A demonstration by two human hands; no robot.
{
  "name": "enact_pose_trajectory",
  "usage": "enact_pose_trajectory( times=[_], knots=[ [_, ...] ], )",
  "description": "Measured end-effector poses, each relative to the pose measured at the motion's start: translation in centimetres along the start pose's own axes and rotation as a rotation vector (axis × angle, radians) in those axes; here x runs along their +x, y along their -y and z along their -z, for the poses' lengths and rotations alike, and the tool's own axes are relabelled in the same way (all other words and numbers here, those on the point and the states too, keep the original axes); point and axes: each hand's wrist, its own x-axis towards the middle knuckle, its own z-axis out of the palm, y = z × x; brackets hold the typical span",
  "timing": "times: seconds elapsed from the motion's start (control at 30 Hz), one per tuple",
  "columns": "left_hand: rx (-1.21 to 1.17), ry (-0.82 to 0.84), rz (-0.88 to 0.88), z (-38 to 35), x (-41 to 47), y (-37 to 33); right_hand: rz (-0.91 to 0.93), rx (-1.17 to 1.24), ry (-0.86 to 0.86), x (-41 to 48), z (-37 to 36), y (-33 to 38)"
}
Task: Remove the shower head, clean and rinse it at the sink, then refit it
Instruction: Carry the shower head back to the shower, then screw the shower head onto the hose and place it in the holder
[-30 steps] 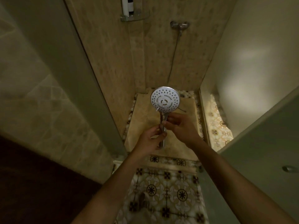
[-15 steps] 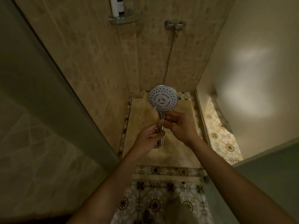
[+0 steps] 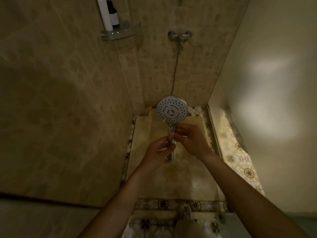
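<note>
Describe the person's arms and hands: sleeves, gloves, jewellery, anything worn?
Bare left forearm and bare right forearm: no sleeves in view. No gloves on the left hand or the right hand. No watch, bracelet or ring shows, though dim light could hide a thin one.

I'm looking into a bathroom shower stall: beige tiled walls (image 3: 68, 83) are enclosing it, a mixer tap (image 3: 179, 35) is feeding a hose (image 3: 176, 71), and bottles (image 3: 109, 14) are sitting on a glass corner shelf (image 3: 120, 33).
</note>
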Motion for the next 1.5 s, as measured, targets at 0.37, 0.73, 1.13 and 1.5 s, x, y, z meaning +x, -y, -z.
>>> enact_pose_trajectory(
  times=[0.37,0.73,1.13,1.5],
  knots=[
    [0.007,-0.036,0.024,-8.8,14.3,-7.0,0.014,0.03,0.002,11.8,12.8,-2.6],
    [0.059,0.013,-0.035,-11.7,20.7,-10.9,-0.026,-0.016,-0.04,17.7,17.8,-3.8],
    [0.096,0.105,-0.031,-8.6,28.7,-12.5,-0.042,0.016,-0.101,24.8,17.1,-4.8],
    [0.233,0.266,-0.071,-3.1,41.3,-14.5,-0.159,0.067,-0.265,35.1,15.3,-7.1]
  ],
)
